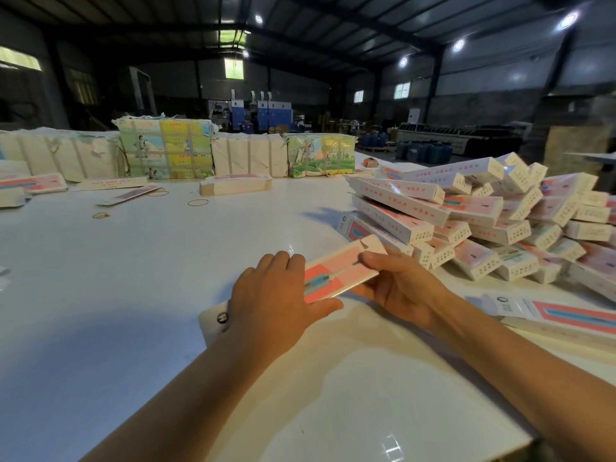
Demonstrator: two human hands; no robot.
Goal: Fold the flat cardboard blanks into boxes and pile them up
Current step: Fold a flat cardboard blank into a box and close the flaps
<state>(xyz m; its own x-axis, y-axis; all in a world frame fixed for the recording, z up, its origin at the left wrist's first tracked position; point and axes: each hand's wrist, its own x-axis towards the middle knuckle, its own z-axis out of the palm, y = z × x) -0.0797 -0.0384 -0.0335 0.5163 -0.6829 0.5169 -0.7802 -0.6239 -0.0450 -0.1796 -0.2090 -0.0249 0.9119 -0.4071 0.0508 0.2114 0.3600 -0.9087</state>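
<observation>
A long pink-and-white cardboard blank (336, 271) lies slanted on the white table (133, 278) in front of me. My left hand (273, 305) grips its near half, thumb along the right edge, and covers the lower part. My right hand (396, 281) pinches its far right edge near the end flap. A big loose pile of folded boxes (483, 225) of the same print lies just right of the blank.
A stack of flat blanks (560, 315) lies at the right, by my right forearm. Another banded stack of blanks (235, 185) sits mid-table. Wrapped bundles (166, 148) line the far edge. Rubber bands (198, 202) and loose blanks lie at the left.
</observation>
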